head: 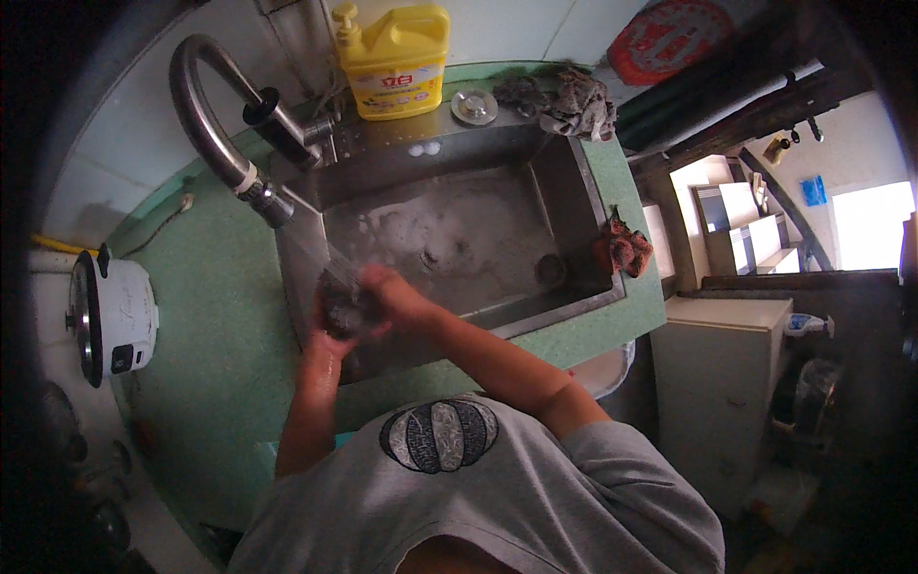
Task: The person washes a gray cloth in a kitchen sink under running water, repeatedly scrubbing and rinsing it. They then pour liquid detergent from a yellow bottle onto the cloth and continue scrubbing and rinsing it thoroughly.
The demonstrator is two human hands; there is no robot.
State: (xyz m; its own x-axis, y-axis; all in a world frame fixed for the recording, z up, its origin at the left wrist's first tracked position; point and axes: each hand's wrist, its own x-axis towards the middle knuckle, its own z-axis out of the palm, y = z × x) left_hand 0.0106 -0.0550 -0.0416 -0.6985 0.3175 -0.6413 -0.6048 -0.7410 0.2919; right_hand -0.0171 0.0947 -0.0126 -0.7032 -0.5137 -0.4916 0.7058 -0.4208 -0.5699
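Over the near left corner of the stainless-steel sink (495, 215), my two hands are around a dark round object (350, 316), too blurred to name exactly. My left hand (331, 344) holds it from the left and below. On its right side, my right hand (394, 295) is pressed against it and blurred. A stream of water runs onto it from the spray head of the curved metal faucet (208, 129). Foam and shallow water (409, 222) cover part of the sink floor. A round drain (429, 258) shows near its middle.
Behind the sink stand a yellow jug of dish soap (394, 64), a metal sink strainer (474, 107) and crumpled grey rags (574, 104). A reddish cloth (625, 247) lies on the right rim. A white rice cooker (118, 316) sits left on the green countertop (208, 308).
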